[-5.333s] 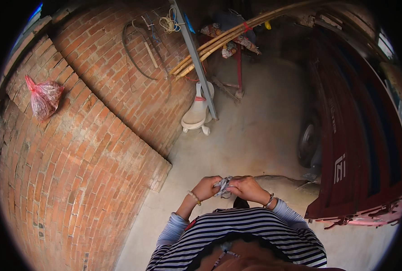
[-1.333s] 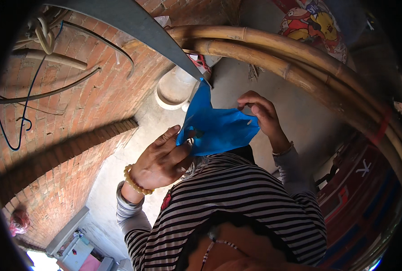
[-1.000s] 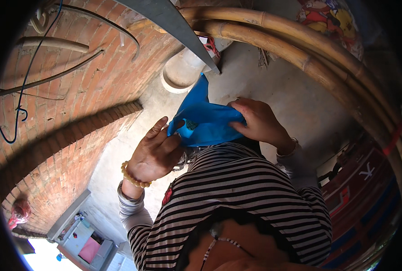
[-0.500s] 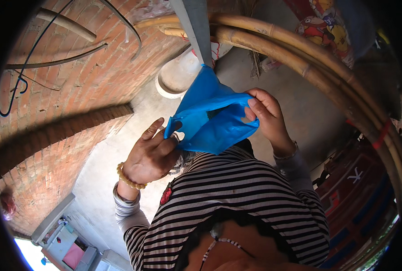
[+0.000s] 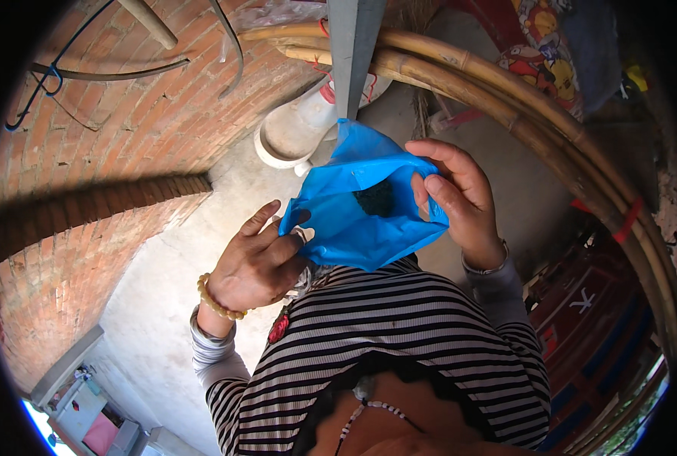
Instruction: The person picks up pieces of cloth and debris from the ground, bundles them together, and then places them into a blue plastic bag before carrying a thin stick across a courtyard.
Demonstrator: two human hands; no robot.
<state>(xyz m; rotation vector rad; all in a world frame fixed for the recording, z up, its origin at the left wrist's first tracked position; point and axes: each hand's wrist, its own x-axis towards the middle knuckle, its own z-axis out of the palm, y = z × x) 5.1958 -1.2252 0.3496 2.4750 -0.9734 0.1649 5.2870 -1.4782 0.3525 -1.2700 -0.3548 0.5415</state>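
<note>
A thin blue plastic bag (image 5: 331,235) hangs in front of my chest, its mouth held open toward me. Dark green, fine-looking stuff (image 5: 375,199) lies inside; its kind I cannot make out. My left hand (image 5: 259,262) has its fingers hooked through the bag's left handle loop, thumb raised. At the opposite side, my right hand (image 5: 464,199) pinches the rim between thumb and fingers. The bag's far corner points up beside a grey metal post (image 5: 351,61).
Long bamboo poles (image 5: 506,114) curve across the far side and down the right. A brick wall (image 5: 118,137) stands at left. Beyond the bag, a round white basin (image 5: 281,144) rests on the concrete floor (image 5: 164,304). A dark red machine or vehicle (image 5: 582,334) is at lower right.
The bag's mouth has opened wider, and more of the dark green stuff shows inside. My right hand has shifted slightly right and down, its index finger lifted. My left hand keeps its hold.
</note>
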